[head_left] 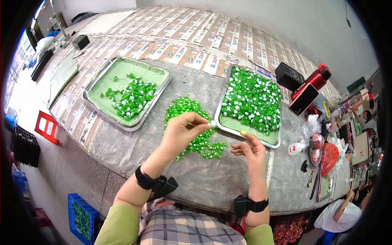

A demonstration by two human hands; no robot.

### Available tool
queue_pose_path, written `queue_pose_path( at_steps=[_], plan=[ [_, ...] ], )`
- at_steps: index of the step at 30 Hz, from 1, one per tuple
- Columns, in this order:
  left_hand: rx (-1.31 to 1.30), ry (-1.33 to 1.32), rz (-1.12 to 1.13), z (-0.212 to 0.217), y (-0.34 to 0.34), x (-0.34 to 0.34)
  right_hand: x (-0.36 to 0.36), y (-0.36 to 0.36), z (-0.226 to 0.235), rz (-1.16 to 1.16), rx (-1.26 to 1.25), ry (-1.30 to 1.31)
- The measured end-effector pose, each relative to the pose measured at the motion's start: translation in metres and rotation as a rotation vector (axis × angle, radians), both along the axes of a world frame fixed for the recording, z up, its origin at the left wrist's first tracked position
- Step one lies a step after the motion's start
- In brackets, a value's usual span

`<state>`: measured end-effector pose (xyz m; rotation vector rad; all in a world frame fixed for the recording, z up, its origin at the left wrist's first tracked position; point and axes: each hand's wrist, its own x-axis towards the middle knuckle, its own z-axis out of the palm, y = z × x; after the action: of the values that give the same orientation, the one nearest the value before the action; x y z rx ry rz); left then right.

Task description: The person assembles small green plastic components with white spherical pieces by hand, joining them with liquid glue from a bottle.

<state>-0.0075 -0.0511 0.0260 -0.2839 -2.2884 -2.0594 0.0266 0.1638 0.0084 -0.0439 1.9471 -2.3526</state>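
My left hand (182,130) pinches a small round white piece (213,124) between thumb and forefinger. To its right, my right hand (252,152) is raised with the forefinger stretched out and the other fingers loosely bent; nothing shows in it. The forefinger has a yellow tip (243,133). Beneath and beyond my left hand lies a loose pile of small green plastic pieces (185,107). A metal tray (274,143) at the right is filled with green pieces topped in white (251,98). The left tray (86,99), lined in pale green, bears a smaller heap of them (136,96).
At the right stand a black box (288,76), a red flask (312,81) and a phone (304,100). Near them are a white bottle (296,148) and a red bag (329,158). A blue crate (72,200) sits on the floor; another person (339,214) works at lower right.
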Motion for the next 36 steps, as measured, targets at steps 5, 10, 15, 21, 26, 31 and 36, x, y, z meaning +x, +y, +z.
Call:
queue_pose_path(
  at_steps=[5, 10, 15, 21, 26, 31, 36],
  plan=[
    [-0.334, 0.225, 0.416, 0.033, -0.093, -0.032, 0.003, 0.006, 0.003, -0.088, 0.052, 0.037],
    [-1.032, 0.391, 0.351, 0.013, -0.153, -0.052, 0.003, 0.003, 0.005, -0.054, 0.083, 0.048],
    [-1.085, 0.565, 0.0, -0.032, -0.162, -0.07, 0.001, 0.001, -0.001, -0.025, 0.121, 0.031],
    [-1.252, 0.562, 0.038, -0.04, -0.162, -0.078, 0.003, 0.001, -0.005, -0.043, 0.165, 0.033],
    [-1.259, 0.6, 0.077, -0.043, -0.168, -0.079, 0.001, 0.002, -0.009, -0.026, 0.196, 0.037],
    [-1.368, 0.524, 0.23, -0.046, -0.206, -0.085, 0.0, 0.004, -0.012, -0.045, 0.233, 0.035],
    [-1.453, 0.271, 0.485, -0.035, -0.253, -0.086, -0.006, 0.006, -0.02, -0.061, 0.319, 0.039]
  ],
)
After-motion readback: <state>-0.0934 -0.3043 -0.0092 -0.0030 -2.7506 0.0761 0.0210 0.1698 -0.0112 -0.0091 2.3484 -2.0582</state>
